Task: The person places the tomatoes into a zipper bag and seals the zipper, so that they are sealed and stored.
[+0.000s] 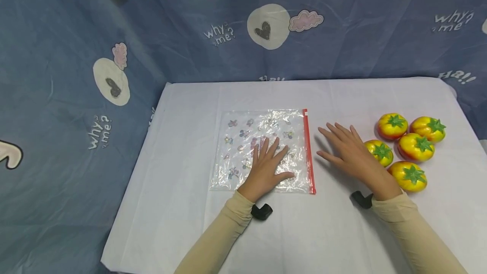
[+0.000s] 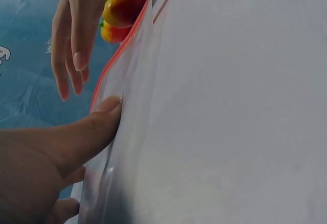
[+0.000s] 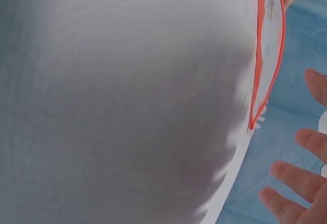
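A clear plastic zip bag (image 1: 228,176) with small printed figures and a red zip edge (image 1: 310,160) lies flat on the white table. My left hand (image 1: 264,172) rests on its lower middle with the fingers spread; in the left wrist view the thumb (image 2: 97,119) presses on the film near the red edge. To the right of the bag, my right hand (image 1: 350,155) is held over the table, fingers extended and nothing in it, with a shadow beneath. Its wrist is beside several glossy yellow-and-red toy fruits (image 1: 416,147) with green star-shaped tops.
The white-covered table (image 1: 163,172) stands against a blue printed cloth (image 1: 198,54) hanging behind and to the left. A black wrist strap piece (image 1: 261,212) sits at the left cuff, and a similar one (image 1: 361,200) at the right.
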The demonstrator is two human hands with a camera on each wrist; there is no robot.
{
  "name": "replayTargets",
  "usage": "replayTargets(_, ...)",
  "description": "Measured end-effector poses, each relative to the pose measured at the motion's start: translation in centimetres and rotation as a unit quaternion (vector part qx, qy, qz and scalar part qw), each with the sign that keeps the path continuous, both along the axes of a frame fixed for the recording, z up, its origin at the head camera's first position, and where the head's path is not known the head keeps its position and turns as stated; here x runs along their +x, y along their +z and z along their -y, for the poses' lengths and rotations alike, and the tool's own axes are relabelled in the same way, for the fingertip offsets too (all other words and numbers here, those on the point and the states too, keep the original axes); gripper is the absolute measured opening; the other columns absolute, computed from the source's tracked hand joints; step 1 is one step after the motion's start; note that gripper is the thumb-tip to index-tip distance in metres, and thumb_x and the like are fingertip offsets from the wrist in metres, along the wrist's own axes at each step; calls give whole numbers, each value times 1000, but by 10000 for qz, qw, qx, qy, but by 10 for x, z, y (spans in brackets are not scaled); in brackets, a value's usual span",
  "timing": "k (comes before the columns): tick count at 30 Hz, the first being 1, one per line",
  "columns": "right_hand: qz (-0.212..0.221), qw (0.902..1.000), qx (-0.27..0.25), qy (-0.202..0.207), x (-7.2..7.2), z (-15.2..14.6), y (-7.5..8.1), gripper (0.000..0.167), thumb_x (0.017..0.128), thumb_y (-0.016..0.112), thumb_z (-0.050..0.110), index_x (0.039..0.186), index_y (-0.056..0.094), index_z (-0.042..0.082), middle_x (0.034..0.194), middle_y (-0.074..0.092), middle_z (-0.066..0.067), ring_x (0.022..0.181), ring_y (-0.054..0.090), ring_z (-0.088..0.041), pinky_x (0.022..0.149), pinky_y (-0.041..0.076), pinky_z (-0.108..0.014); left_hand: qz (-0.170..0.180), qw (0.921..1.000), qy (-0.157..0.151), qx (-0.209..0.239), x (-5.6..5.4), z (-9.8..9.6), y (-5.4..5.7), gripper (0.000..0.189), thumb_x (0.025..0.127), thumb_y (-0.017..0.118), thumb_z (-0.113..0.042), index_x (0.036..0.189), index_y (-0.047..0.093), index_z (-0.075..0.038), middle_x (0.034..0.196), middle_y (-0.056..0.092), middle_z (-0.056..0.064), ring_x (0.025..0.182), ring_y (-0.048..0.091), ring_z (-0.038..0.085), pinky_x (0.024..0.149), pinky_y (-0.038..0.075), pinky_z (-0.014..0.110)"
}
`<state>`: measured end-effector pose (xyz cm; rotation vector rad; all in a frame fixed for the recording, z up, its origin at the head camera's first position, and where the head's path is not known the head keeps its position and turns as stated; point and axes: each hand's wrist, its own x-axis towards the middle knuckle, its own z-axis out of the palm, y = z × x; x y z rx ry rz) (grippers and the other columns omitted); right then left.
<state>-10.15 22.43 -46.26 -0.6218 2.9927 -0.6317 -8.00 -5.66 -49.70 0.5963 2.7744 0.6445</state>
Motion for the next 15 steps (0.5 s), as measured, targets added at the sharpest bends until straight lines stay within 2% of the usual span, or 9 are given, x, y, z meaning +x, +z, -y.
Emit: replayTargets(15, 423, 9990, 70, -79, -7, 3, 3, 70, 96, 71, 40, 155, 46, 12, 162, 39, -25, 151, 30, -50, 125, 13, -72, -274, 9993, -3, 257, 4, 3, -6, 76, 98, 57, -58, 163, 34, -26, 174, 12, 6, 162, -6, 32, 131, -10, 59)
